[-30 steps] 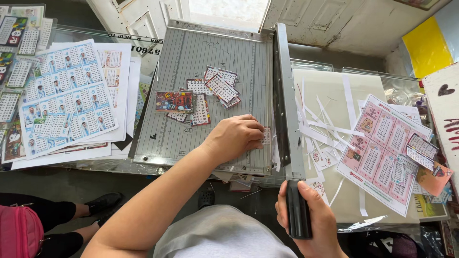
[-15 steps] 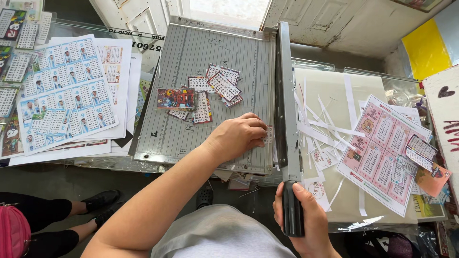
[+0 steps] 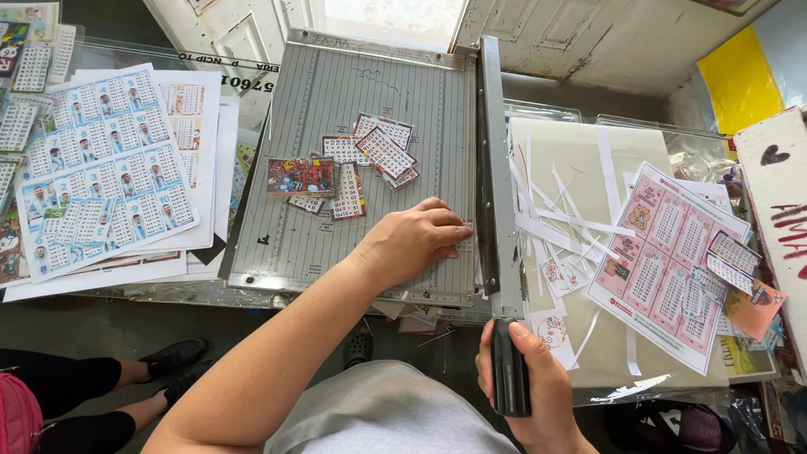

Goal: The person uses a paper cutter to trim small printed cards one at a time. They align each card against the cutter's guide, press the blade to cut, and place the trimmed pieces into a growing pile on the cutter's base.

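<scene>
2 hands are engaged. My right hand (image 3: 525,388) is closed around the black handle (image 3: 509,370) of the cutter arm (image 3: 491,168), which lies flat along the right edge of the grey cutting board (image 3: 353,118). My left hand (image 3: 420,238) is spread flat, pressing a small printed sheet (image 3: 465,244) against the board right at the blade line. I judge a cut is at or near completion; the next move calls for fingertips staying left of the blade. Cut cards (image 3: 382,151) lie in a loose pile mid-board, apart from the hand. White paper strips (image 3: 559,210) litter the space right of the arm; uncut sheets (image 3: 101,168) crowd the left. Open room remains on the upper board only.
</scene>
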